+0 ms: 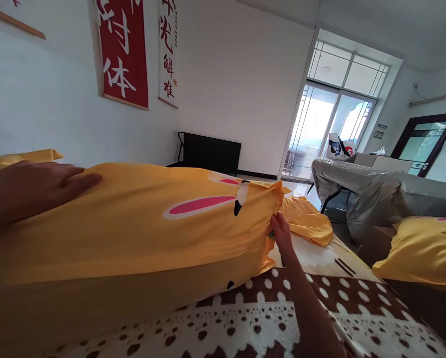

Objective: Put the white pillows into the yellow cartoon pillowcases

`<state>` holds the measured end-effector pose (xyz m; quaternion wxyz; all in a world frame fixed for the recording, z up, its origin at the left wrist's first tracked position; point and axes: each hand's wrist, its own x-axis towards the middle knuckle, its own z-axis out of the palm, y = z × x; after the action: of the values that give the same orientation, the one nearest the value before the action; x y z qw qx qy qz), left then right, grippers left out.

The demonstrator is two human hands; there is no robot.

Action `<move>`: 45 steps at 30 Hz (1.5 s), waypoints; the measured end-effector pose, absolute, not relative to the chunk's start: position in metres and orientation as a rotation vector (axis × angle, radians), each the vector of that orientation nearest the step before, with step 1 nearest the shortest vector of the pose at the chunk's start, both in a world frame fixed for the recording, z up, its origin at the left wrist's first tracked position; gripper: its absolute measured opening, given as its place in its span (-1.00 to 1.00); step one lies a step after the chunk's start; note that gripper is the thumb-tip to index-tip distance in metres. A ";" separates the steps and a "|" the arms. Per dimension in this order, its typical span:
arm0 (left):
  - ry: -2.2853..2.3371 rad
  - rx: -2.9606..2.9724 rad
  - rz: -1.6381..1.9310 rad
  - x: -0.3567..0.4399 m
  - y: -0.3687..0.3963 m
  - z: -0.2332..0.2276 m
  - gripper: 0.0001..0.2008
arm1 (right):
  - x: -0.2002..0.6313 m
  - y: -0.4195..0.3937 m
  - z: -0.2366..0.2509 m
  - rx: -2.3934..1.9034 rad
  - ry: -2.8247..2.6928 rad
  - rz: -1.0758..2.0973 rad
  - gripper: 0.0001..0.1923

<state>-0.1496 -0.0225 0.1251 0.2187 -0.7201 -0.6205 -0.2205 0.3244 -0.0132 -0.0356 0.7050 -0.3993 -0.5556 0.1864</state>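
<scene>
A large yellow pillow in a pillowcase [133, 233], printed with pink and white rabbit-ear shapes, stretches across the view in front of me. My left hand [40, 186] lies on its upper left part, fingers stretched out and resting on the cloth. At the far right end, my right hand [280, 226] is closed on the gathered edge of the pillowcase, and the fabric puckers around the fingers. A loose yellow cloth [307, 219] lies crumpled just beyond that hand. Beneath everything is a brown and white dotted blanket [245, 318].
Another yellow pillow [424, 248] sits at the right edge. Behind it stands furniture under grey plastic sheeting [376, 194], with an open cardboard box [380, 161] on top. A black panel [210, 153] is by the back wall, and a glass door [320, 124] is beyond.
</scene>
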 end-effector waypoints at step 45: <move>-0.740 -2.626 -0.593 0.191 -0.026 0.131 -0.42 | 0.376 -0.049 -0.031 -1.240 -1.874 0.319 -0.80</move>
<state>0.1912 -0.0257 0.1310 0.1739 -0.9263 -0.2609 -0.2091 0.3760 -0.0494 -0.0307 0.4221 -0.4954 -0.7485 0.1273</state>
